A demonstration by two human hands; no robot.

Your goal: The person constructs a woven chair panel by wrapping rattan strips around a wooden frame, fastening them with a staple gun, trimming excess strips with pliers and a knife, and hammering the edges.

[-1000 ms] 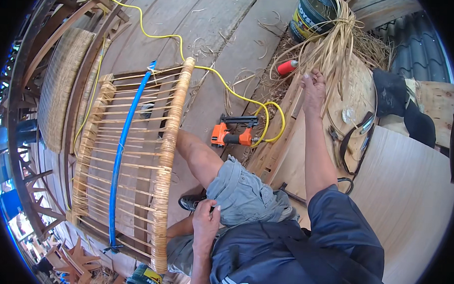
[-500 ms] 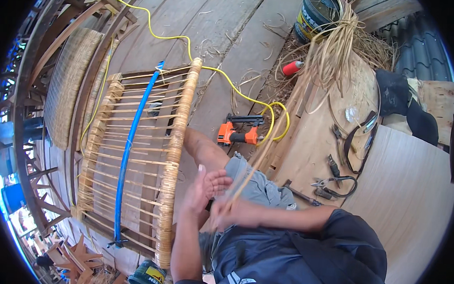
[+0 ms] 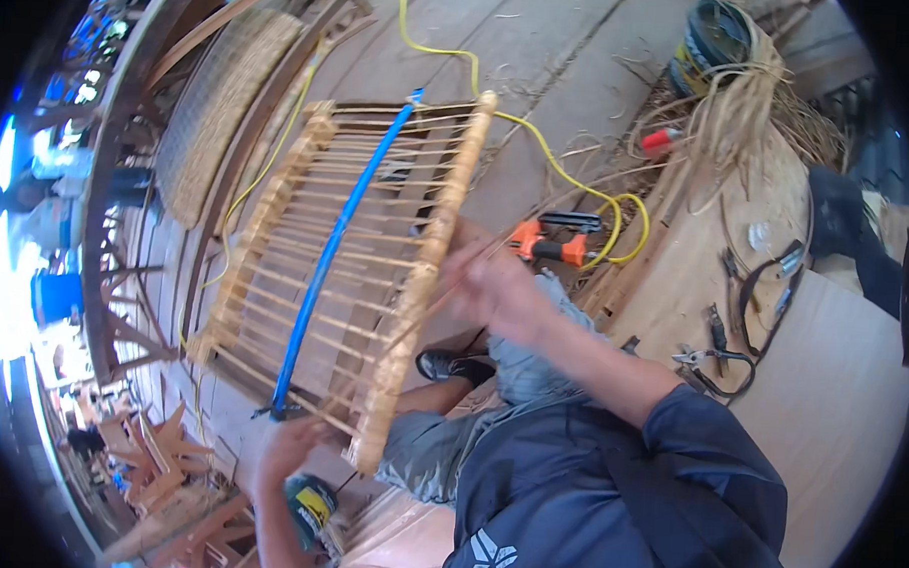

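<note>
A chair-like frame (image 3: 438, 245) with cane-wrapped side rails stands tilted at my left, crossed by many thin cane strands. A blue tube (image 3: 338, 230) runs lengthwise over those strands, its lower end near my left hand (image 3: 294, 445). That hand is at the frame's near end; its fingers are blurred and partly hidden, so their grip is unclear. Beside the right rail, my right hand (image 3: 496, 290) is closed on a long cane strand (image 3: 405, 330), smeared by motion. The strand slants down across the rail toward the left hand and also trails off toward the bundle at upper right.
An orange nail gun (image 3: 551, 245) with a yellow hose (image 3: 540, 137) lies beyond my knee. A bucket (image 3: 698, 52), a cane bundle (image 3: 735, 124) and a red bottle (image 3: 661, 139) are at upper right. Pliers (image 3: 712, 358) rest on the board (image 3: 801, 396). A woven panel (image 3: 225, 116) is at far left.
My left hand, open and raised before, has moved down and left to the frame's near end. My right hand has moved up to the right rail with the strand. The view has shifted.
</note>
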